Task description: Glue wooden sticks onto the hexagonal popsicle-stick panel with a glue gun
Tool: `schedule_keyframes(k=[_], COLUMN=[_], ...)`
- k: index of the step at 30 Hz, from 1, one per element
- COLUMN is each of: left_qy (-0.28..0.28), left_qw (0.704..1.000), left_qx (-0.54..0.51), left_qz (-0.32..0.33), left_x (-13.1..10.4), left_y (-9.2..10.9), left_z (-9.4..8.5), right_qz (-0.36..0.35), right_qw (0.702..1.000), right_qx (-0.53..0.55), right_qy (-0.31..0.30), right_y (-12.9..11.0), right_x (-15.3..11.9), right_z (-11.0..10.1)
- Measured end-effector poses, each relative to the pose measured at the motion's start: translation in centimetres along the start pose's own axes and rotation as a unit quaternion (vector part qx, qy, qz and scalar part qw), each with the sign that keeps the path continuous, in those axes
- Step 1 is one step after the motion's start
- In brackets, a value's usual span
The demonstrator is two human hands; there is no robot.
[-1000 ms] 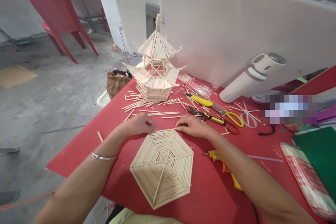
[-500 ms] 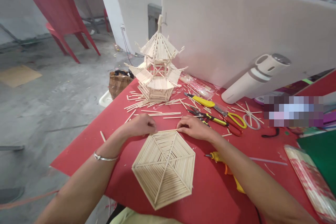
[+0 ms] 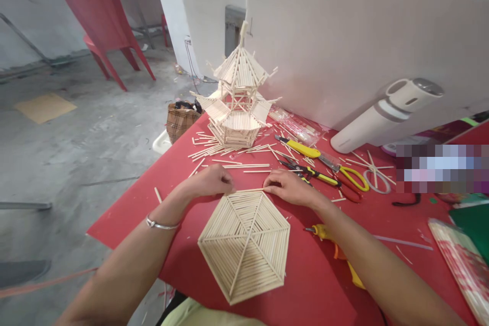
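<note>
A hexagonal panel of pale wooden sticks lies flat on the red table, with spokes crossing at its middle. Along its far edge runs a thin wooden stick. My left hand pinches the left end of that stick near the panel's upper left corner. At the other end, by the upper right corner, my right hand grips the stick between thumb and fingers. Behind both hands stands a tiered pagoda model made of sticks.
Loose sticks surround the pagoda's base. Right of it lie a yellow cutter, pliers and scissors. A yellow glue gun rests beside my right forearm. A white bottle leans at the wall.
The whole view has shifted, so the table and its objects appear slightly further right. Both hands remain at the panel's far edge, with the stick between them.
</note>
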State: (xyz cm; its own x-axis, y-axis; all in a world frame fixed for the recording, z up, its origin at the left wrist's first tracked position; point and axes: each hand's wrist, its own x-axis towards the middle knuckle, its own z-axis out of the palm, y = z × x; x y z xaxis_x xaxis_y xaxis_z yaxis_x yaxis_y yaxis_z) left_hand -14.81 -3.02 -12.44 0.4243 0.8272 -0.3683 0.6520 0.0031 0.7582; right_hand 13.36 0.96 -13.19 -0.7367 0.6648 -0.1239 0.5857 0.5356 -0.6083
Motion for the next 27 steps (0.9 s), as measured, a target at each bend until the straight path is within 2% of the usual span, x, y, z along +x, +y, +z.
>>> schedule_keyframes(k=[9,20,27], left_qy=[0.001,-0.029,-0.035], left_qw=[1.000,0.998,0.990], left_qx=[-0.014,-0.056,-0.126], left_qz=[0.000,-0.014,-0.045], left_x=[-0.12,-0.43,-0.85], left_y=[-0.20,0.21,-0.38], left_z=[0.02,-0.12,-0.51], right_qz=[-0.001,0.002,0.007], right_qw=[1.000,1.000,1.000], right_qx=[0.005,0.010,0.006], right_qy=[0.000,0.005,0.004], right_y=[0.04,-0.04,-0.09], right_x=[-0.03,-0.03,-0.02], right_z=[0.01,0.04,-0.02])
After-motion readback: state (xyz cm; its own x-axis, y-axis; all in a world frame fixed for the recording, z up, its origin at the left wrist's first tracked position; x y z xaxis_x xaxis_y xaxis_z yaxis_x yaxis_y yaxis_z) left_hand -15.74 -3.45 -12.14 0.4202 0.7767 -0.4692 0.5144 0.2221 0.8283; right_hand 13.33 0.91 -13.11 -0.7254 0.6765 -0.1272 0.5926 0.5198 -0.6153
